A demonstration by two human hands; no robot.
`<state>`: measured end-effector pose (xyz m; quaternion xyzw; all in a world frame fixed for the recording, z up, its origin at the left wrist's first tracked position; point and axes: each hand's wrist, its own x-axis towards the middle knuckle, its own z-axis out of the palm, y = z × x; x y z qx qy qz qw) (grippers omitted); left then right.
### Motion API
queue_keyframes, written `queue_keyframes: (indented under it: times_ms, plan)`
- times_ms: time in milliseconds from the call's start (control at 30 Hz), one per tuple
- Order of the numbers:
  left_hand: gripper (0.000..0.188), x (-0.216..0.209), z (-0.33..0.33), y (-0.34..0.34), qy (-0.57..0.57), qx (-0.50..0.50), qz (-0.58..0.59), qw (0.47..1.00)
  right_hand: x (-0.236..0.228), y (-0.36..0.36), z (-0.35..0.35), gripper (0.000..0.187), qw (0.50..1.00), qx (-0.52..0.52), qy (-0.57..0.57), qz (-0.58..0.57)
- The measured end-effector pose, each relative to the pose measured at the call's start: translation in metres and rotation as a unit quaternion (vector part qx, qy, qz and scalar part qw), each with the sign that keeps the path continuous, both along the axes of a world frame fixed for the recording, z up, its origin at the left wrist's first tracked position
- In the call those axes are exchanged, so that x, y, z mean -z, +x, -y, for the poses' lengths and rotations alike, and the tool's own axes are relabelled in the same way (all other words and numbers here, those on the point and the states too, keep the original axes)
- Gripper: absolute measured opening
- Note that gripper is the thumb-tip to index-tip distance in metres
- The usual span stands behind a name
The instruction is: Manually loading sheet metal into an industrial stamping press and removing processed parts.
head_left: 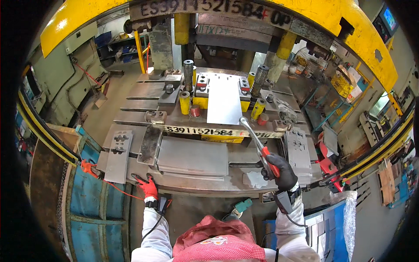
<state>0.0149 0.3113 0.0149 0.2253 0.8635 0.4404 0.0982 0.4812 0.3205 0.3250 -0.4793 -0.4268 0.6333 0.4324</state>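
My right hand, in a black glove, grips the red handle of a long metal tong. The tong's tip reaches the lower right corner of a flat metal sheet lying in the press die. My left hand, in a red glove, rests with fingers spread on the front edge of the steel press bed, holding nothing. A stack of blank metal sheets lies on the bed between my hands.
Yellow guide posts and springs stand around the die. Punched plates lie at the left and in a pile at the right. A yellow press frame arches overhead. Blue panels stand at the lower left.
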Motion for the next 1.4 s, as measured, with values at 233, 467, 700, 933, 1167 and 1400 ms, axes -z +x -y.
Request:
queue_keyframes:
  times_ms: [233, 467, 700, 933, 1167, 1400]
  plan:
    - [0.082, 0.013, 0.005, -0.013, 0.004, -0.018, -0.072, 0.997, -0.008, -0.004, 0.000, 0.039, 1.000, -0.019, 0.006, 0.000]
    - [0.084, 0.003, 0.000, -0.004, -0.033, -0.015, -0.087, 0.996, -0.001, 0.003, -0.003, 0.043, 0.999, -0.036, -0.001, -0.031]
    - [0.085, 0.008, 0.002, -0.004, 0.031, -0.004, -0.055, 0.998, -0.002, 0.000, 0.000, 0.044, 0.999, -0.013, -0.015, -0.029]
    - [0.085, -0.004, 0.002, -0.002, 0.017, 0.007, -0.002, 1.000, 0.006, 0.002, 0.000, 0.042, 0.999, -0.020, -0.010, -0.034]
    - [0.087, -0.003, -0.004, 0.001, 0.026, 0.032, 0.004, 0.999, 0.002, 0.000, 0.001, 0.035, 0.999, -0.013, -0.010, -0.029]
    - [0.081, -0.053, 0.022, 0.013, -0.061, 0.066, 0.059, 0.994, -0.004, 0.002, 0.002, 0.036, 0.999, -0.045, 0.008, 0.011]
